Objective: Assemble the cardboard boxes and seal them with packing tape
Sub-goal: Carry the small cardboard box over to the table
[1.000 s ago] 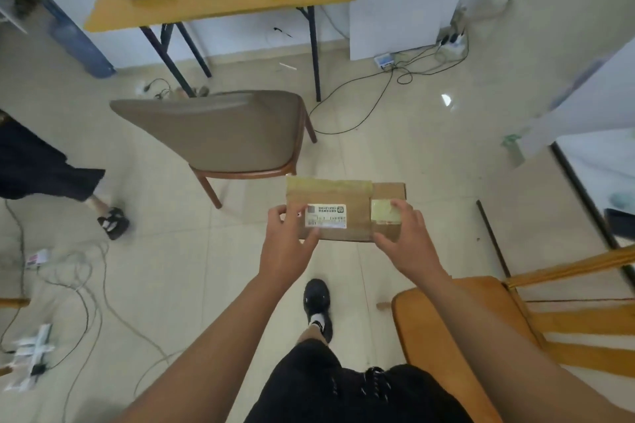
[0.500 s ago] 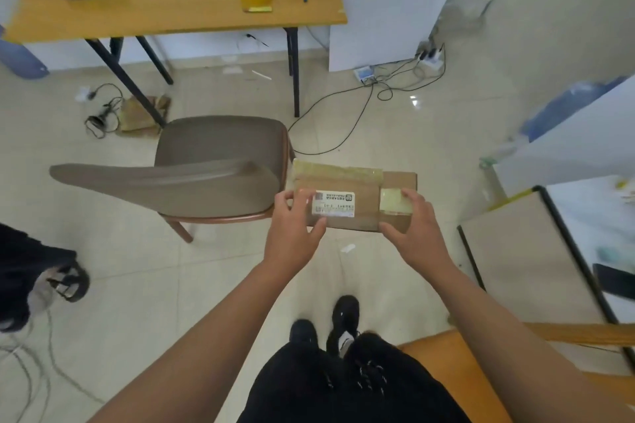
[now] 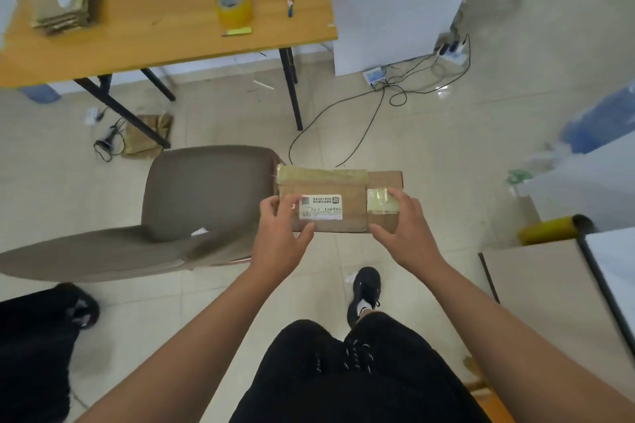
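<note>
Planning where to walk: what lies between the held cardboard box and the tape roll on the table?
In the head view, between the cardboard box and tape roll: bare floor, a table leg and a black cable.

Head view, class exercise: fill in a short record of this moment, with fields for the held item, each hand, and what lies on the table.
Held item: cardboard box, flat, taped, white label on top
Left hand: grips the box's left end
Right hand: grips the box's right end
Table: tape roll, stack of flat cardboard, small pen-like item
Beside box: brown chair
</note>
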A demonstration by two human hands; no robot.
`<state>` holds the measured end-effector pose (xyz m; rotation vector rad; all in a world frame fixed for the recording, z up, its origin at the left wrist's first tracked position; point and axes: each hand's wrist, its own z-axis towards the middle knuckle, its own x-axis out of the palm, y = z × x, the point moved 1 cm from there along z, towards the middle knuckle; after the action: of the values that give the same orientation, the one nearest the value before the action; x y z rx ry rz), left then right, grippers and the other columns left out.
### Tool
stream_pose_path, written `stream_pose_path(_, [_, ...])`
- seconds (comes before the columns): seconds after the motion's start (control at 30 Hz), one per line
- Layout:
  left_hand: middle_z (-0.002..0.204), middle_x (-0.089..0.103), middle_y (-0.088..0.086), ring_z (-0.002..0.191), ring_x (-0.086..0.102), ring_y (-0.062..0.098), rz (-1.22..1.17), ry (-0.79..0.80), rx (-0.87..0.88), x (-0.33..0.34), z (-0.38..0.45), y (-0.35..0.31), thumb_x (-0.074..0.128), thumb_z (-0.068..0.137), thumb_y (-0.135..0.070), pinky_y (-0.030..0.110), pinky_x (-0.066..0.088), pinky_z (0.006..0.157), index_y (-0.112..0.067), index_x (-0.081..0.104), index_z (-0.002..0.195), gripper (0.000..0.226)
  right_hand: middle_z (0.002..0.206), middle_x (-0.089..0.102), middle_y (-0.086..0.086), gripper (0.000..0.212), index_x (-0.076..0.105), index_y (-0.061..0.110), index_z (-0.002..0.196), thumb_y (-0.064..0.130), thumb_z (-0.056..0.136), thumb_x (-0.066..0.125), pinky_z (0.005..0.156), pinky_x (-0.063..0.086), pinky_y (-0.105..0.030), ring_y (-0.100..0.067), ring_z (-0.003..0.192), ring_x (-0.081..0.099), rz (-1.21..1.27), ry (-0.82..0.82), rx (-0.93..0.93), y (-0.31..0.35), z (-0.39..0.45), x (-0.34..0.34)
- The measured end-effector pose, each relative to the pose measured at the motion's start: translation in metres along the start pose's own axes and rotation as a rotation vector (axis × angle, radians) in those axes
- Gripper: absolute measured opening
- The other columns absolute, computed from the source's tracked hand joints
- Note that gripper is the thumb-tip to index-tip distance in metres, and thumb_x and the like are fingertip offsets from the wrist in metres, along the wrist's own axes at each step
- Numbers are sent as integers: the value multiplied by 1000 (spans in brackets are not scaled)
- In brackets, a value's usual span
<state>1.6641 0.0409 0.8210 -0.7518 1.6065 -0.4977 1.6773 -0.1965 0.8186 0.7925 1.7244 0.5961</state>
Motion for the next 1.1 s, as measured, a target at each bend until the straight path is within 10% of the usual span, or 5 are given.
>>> stream_pose_path(0.77, [125, 29, -12, 106, 59, 20, -128, -63, -94, -5, 314, -69, 69, 89, -31, 40, 59, 84, -39, 43, 126, 46, 135, 39, -2, 72, 30, 24, 149, 30, 89, 70, 80, 44, -32, -20, 112, 52, -159, 30, -82, 72, 329, -75])
stream_pose_path(1.1, [125, 30, -6, 101, 46, 10, -129, -54, -19, -68, 478, -72, 68, 91, -30, 22, 44, 73, -29, 45, 132, 47, 140, 38, -3, 74, 31, 24, 149, 28, 88, 71, 84, 45, -34, -21, 118, 50, -194, -26, -66, 164, 478, -77])
